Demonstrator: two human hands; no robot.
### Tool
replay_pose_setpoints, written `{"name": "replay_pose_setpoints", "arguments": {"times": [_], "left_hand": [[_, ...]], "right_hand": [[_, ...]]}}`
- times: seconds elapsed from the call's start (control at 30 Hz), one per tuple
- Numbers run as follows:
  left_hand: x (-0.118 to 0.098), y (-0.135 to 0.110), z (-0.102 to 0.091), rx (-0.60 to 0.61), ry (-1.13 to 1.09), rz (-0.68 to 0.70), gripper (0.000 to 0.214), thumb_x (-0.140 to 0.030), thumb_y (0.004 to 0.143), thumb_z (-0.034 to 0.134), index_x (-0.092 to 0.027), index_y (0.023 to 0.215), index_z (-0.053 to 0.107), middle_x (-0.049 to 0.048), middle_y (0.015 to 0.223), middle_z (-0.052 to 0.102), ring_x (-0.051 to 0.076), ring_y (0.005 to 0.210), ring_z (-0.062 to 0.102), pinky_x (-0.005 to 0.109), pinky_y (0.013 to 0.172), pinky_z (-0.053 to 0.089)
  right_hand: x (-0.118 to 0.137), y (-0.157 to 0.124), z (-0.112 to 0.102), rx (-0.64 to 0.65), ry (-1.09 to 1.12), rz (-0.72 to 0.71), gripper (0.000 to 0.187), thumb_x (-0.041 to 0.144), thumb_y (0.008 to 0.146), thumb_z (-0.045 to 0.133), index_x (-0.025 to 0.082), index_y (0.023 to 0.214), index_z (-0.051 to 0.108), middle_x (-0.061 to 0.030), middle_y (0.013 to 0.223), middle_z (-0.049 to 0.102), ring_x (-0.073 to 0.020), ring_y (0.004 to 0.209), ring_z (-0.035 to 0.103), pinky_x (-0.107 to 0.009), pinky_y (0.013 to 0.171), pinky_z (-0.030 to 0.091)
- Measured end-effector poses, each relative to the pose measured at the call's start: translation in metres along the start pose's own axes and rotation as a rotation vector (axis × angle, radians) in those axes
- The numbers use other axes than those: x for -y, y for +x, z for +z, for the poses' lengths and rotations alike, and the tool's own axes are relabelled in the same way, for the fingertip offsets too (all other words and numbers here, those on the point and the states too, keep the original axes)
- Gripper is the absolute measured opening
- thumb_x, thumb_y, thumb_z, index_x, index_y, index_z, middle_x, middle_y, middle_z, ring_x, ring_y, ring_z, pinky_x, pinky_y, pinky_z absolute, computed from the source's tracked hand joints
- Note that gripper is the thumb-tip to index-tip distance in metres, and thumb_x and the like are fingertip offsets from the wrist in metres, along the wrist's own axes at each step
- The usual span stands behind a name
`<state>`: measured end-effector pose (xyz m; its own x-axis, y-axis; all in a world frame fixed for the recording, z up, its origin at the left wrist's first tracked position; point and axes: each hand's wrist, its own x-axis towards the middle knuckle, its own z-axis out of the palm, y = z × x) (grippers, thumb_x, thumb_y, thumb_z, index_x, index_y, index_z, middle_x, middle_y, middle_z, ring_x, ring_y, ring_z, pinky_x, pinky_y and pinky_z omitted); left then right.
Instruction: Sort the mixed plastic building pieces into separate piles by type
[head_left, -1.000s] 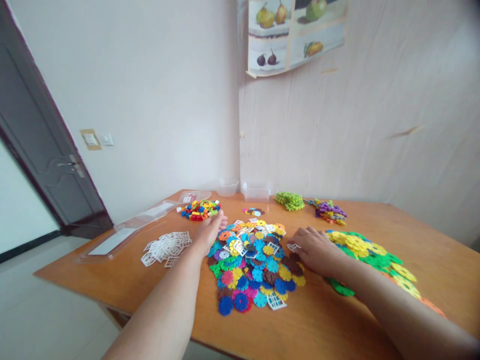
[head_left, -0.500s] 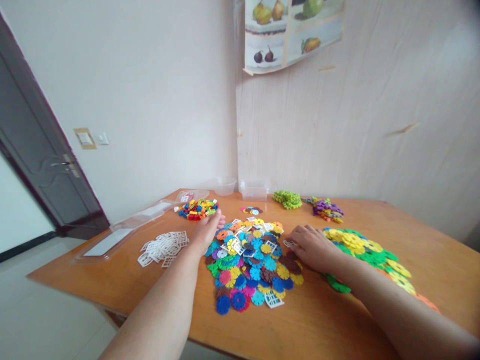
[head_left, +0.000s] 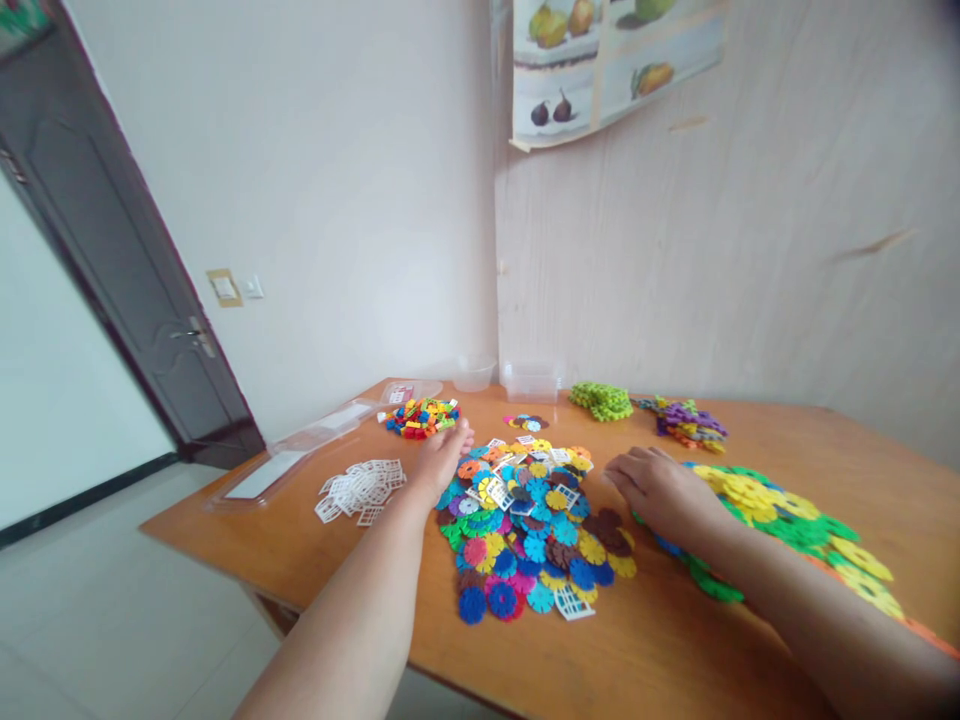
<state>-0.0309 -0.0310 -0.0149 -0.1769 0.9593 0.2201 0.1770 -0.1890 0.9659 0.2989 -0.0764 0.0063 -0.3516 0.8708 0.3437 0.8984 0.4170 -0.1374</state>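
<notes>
A mixed heap of notched plastic discs (head_left: 534,547), in blue, yellow, brown, pink and green, lies between my two hands with several white lattice window pieces (head_left: 574,603) among them. At the heap's far left edge my left hand (head_left: 441,462) rests on its side, fingers stretched forward and holding nothing visible. My right hand (head_left: 667,495) is low over the table just right of the heap. Its fingers are bent down and together; whatever is under them is hidden. Beyond its wrist spreads a pile of larger yellow and green flower-shaped discs (head_left: 795,515).
White lattice pieces (head_left: 362,488) form a pile on the left. Small colourful bricks (head_left: 420,418), a few discs (head_left: 526,423), green pieces (head_left: 601,400) and purple pieces (head_left: 686,420) lie farther back. Clear tubs (head_left: 532,382) and lids (head_left: 300,455) stand near the wall.
The view has turned slightly left, so everything sits farther right. The white lattice piece at my right fingertips is out of sight. My left hand has barely moved relative to the heap.
</notes>
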Motion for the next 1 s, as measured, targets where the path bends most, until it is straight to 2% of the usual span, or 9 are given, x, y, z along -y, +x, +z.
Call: {"name": "replay_pose_setpoints", "arguments": {"times": [0.13,0.23,0.37,0.47,0.63,0.73,0.87,1.0], "left_hand": [[-0.010,-0.007,0.002,-0.018,0.029,0.068,0.061,-0.068,0.079,0.053,-0.013,0.101,0.068,0.0138,0.099,0.072,0.024,0.094,0.066,0.037,0.087,0.051],[-0.021,-0.016,0.007,0.011,0.092,0.169,0.054,-0.062,0.082,0.053,-0.016,0.105,0.068,0.0113,0.102,0.072,0.024,0.098,0.065,0.037,0.089,0.050],[-0.041,-0.033,0.021,0.041,0.237,0.352,0.039,-0.051,0.085,0.055,-0.020,0.103,0.070,0.0073,0.105,0.071,0.023,0.101,0.064,0.034,0.091,0.048],[-0.057,-0.049,0.036,0.109,0.330,0.431,0.032,-0.046,0.086,0.055,-0.023,0.098,0.073,0.0064,0.100,0.072,0.023,0.096,0.064,0.034,0.091,0.048],[-0.076,-0.070,0.056,0.331,0.404,0.494,0.028,-0.043,0.084,0.059,-0.025,0.100,0.073,0.0052,0.099,0.071,0.020,0.092,0.064,0.031,0.085,0.049],[-0.081,-0.076,0.063,0.407,0.448,0.548,0.024,-0.038,0.084,0.061,-0.024,0.100,0.073,0.0040,0.096,0.071,0.017,0.088,0.064,0.028,0.082,0.048],[-0.083,-0.081,0.069,0.434,0.488,0.575,0.019,-0.032,0.086,0.058,-0.022,0.090,0.073,0.0032,0.085,0.070,0.017,0.083,0.061,0.027,0.077,0.047],[-0.079,-0.090,0.070,0.388,0.492,0.517,0.020,-0.033,0.087,0.054,-0.022,0.085,0.071,0.0018,0.079,0.068,0.015,0.075,0.059,0.026,0.069,0.046]], "right_hand": [[0.001,-0.003,-0.002,-0.044,0.162,0.068,0.032,0.041,0.094,0.042,0.022,0.095,0.067,-0.0057,0.090,0.069,-0.0194,0.082,0.062,-0.028,0.073,0.042],[0.005,-0.005,-0.002,-0.046,0.294,0.096,0.031,0.040,0.094,0.041,0.022,0.095,0.066,-0.0041,0.086,0.071,-0.0195,0.078,0.064,-0.027,0.069,0.043],[0.019,-0.009,-0.003,-0.077,0.393,0.060,0.030,0.037,0.094,0.039,0.022,0.097,0.065,-0.0047,0.087,0.072,-0.0206,0.080,0.065,-0.028,0.070,0.045],[0.034,-0.014,-0.003,-0.071,0.420,0.029,0.027,0.035,0.093,0.040,0.023,0.099,0.063,-0.0040,0.086,0.071,-0.0199,0.078,0.065,-0.027,0.068,0.045],[0.049,-0.019,-0.004,-0.108,0.455,-0.047,0.024,0.037,0.094,0.040,0.023,0.094,0.059,-0.0031,0.081,0.068,-0.0183,0.074,0.063,-0.026,0.064,0.044],[0.053,-0.021,-0.006,-0.126,0.504,-0.059,0.023,0.036,0.095,0.040,0.023,0.091,0.057,-0.0025,0.079,0.067,-0.0175,0.073,0.063,-0.026,0.063,0.044],[0.055,-0.021,-0.004,-0.122,0.570,-0.101,0.022,0.036,0.095,0.040,0.022,0.091,0.058,-0.0025,0.081,0.067,-0.0167,0.073,0.062,-0.025,0.063,0.045],[0.055,-0.020,0.001,-0.119,0.596,-0.144,0.023,0.037,0.094,0.040,0.022,0.095,0.059,-0.0027,0.081,0.067,-0.0175,0.074,0.063,-0.027,0.065,0.046]]}}
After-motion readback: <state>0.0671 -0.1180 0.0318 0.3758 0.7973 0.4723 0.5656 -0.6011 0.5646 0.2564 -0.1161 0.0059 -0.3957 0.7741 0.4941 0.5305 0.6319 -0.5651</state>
